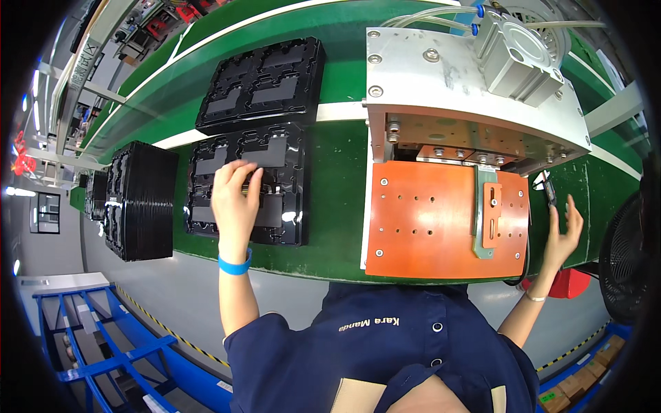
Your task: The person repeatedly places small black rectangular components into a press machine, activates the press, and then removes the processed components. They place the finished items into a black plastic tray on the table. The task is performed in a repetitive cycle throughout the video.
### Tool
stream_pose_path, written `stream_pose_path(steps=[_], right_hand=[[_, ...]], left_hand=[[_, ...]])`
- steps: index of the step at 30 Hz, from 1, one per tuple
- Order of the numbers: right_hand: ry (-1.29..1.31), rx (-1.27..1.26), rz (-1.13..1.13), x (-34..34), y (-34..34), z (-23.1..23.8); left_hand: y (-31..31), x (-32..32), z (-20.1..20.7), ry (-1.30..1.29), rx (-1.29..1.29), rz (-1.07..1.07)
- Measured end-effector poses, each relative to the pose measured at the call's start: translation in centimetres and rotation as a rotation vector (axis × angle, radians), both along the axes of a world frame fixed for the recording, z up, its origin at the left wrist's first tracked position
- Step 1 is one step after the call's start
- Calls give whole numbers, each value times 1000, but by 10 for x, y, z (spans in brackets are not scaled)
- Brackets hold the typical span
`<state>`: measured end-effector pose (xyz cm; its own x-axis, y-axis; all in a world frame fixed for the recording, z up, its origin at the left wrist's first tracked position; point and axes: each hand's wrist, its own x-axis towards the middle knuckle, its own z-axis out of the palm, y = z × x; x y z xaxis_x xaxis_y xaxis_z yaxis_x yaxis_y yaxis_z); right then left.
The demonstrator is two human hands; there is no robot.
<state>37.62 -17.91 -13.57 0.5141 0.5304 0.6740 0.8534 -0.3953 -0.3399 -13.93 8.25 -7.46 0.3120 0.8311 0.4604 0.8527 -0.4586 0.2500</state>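
Note:
My left hand (236, 193), with a blue band at its wrist, is over the near black plastic tray (297, 206). Its thumb and forefinger tips come together in a pinch beside a flat dark grey part (267, 153) in one pocket; anything between them is too small to make out. At the right, my right hand (566, 230) is raised with thumb and fingers apart, holding nothing I can see. Its thumb is close to a small dark object (549, 189) on the green bench. Between my hands stands a metal press (441, 76) with an orange plate (430, 241) and a green strip (484, 213).
Behind the near tray lies another black tray (261, 82) holding grey parts. A tall stack of black trays (141, 199) stands at the left. A black fan (625, 255) is at the far right. Blue racking (124, 354) fills the lower left; air hoses (434, 14) run above the press.

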Motion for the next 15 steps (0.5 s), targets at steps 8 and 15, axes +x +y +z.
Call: stream_pose_path(steps=[8, 15], right_hand=[[-226, 773, 1266, -125, 6, 157], [-338, 704, 1503, -160, 42, 217]], left_hand=[[-14, -19, -16, 90, 82, -92], [-18, -26, -9, -62, -78, -235]])
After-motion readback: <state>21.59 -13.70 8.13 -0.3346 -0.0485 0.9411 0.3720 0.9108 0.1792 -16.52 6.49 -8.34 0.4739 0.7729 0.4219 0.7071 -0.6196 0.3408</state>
